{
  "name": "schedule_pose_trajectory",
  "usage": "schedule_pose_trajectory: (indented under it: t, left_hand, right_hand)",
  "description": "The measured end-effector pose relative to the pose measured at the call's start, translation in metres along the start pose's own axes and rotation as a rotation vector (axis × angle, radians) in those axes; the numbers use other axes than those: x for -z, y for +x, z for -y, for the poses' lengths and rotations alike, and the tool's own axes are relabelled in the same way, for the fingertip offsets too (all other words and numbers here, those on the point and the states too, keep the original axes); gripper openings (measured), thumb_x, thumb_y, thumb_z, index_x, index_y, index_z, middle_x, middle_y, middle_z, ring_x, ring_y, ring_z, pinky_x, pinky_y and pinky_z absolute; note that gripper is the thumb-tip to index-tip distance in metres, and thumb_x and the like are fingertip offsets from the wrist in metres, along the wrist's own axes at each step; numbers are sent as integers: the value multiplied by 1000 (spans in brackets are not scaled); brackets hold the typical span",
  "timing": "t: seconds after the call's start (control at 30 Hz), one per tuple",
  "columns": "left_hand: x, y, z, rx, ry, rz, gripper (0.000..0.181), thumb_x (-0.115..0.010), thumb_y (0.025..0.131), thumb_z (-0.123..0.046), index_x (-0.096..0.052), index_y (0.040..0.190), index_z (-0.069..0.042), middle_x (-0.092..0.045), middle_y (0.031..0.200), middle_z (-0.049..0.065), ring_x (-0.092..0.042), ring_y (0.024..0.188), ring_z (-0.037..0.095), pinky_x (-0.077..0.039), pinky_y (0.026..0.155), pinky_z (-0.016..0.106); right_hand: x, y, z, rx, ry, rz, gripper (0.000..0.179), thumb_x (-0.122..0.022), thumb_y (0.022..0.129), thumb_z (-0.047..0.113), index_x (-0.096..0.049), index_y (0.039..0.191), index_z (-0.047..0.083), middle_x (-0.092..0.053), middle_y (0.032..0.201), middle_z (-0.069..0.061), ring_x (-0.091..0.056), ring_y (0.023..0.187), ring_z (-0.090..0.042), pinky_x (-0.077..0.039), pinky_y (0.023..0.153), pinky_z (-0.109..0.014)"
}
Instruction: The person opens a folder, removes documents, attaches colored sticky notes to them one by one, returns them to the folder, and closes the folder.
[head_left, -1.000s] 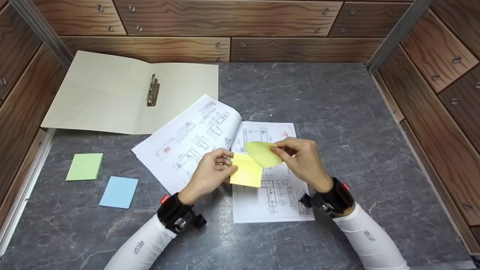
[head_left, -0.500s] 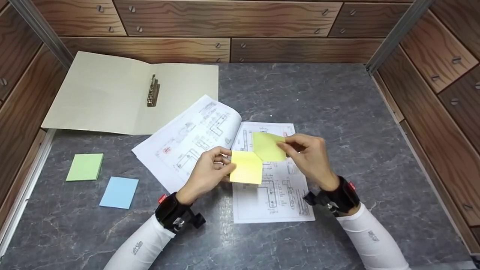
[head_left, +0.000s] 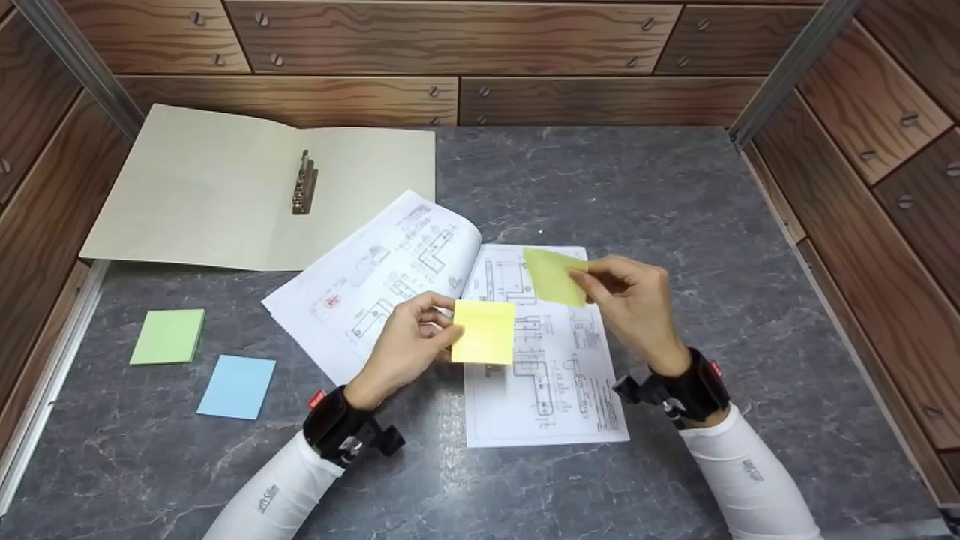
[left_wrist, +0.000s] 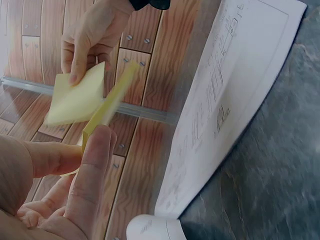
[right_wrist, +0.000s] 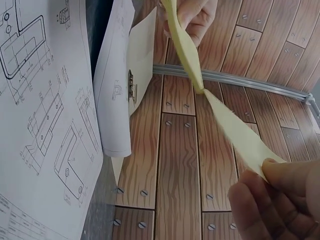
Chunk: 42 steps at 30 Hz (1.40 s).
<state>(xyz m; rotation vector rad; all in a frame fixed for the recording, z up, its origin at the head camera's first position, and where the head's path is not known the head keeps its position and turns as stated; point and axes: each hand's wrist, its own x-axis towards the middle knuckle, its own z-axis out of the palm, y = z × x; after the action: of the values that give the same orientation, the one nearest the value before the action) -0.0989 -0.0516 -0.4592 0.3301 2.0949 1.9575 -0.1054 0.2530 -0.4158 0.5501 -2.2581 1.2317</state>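
Observation:
My left hand (head_left: 409,341) pinches a yellow sticky note pad (head_left: 484,332) by its left edge, above the printed drawings. To the right, a single yellow sticky note (head_left: 553,276) is pinched at its right edge by my right hand (head_left: 634,304). In the head view the note and the pad stand apart. The left wrist view shows the pad (left_wrist: 112,102) edge-on between thumb and fingers, the loose note (left_wrist: 77,97) behind it. Below both hands lies an open stack of drawing sheets (head_left: 555,405), its left pages (head_left: 360,277) turned over.
An open beige folder (head_left: 202,187) with a metal clip (head_left: 304,184) lies at the back left. A green sticky note pad (head_left: 167,336) and a blue one (head_left: 237,386) are on the dark table (head_left: 660,187) at left. Wood-patterned walls (head_left: 450,37) enclose the back and sides.
My right hand has drawn the yellow note up and to the right, off the pad. My left hand with the pad has shifted slightly left and up.

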Motion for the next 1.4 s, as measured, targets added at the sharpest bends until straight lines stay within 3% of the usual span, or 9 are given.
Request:
schedule_pose_trajectory:
  t: [0.17, 0.4, 0.63, 0.83, 1.0, 1.2, 1.4]
  left_hand:
    - [16, -3, 1, 9, 62, -34, 29, -68, 93, 8, -63, 121, 10, -70, 91, 17, -67, 65, 16, -64, 61, 44]
    - [52, -12, -8, 31, 153, -78, 31, -68, 93, 8, -63, 123, 11, -71, 96, 20, -67, 67, 16, -63, 60, 29]
    - [104, -29, -17, 44, 278, -179, 33, -68, 94, 7, -62, 126, 15, -70, 103, 28, -72, 74, 19, -63, 64, 29]
    - [152, -43, -17, 36, 486, -259, 32, -71, 95, 1, -65, 124, 13, -72, 106, 29, -73, 82, 28, -61, 64, 21]
    - [198, -53, -11, 49, 615, -276, 33, -70, 97, -4, -64, 125, 12, -71, 107, 28, -69, 80, 12, -58, 63, 19]
    - [245, -64, 1, 132, 613, -313, 36, -66, 100, -5, -60, 130, 15, -67, 112, 30, -61, 75, -2, -60, 64, 21]
    - [268, -71, 8, 201, 639, -283, 39, -62, 102, -7, -57, 133, 16, -64, 115, 32, -61, 75, -3, -62, 66, 25]
  right_hand:
    - [5, 2, -2, 5, -35, -36, 8, -83, 85, 0, -81, 92, 2, -76, 78, -5, -68, 62, -14, -53, 60, -12]
    - [6, -4, -7, 9, -67, 18, 10, -82, 88, 4, -82, 97, 3, -77, 85, -5, -71, 66, -16, -55, 63, -13]
    - [8, -9, -12, 25, -118, 74, 10, -78, 92, 6, -82, 101, 4, -76, 87, -2, -69, 68, -14, -54, 64, -12]
    - [8, -10, -15, 23, -114, 93, 8, -80, 91, 5, -82, 98, 4, -76, 87, -1, -70, 67, -13, -55, 63, -12]
    - [8, -13, -18, 37, -107, 88, 10, -80, 90, 2, -82, 99, 4, -77, 88, -1, -70, 67, -14, -55, 64, -12]
    - [11, -16, -23, 40, -122, 101, 10, -80, 90, 3, -82, 100, 3, -77, 88, -2, -69, 68, -13, -55, 64, -12]
    - [14, -21, -26, 37, -127, 87, 11, -80, 89, 1, -82, 100, 2, -76, 87, -3, -69, 66, -13, -53, 63, -11]
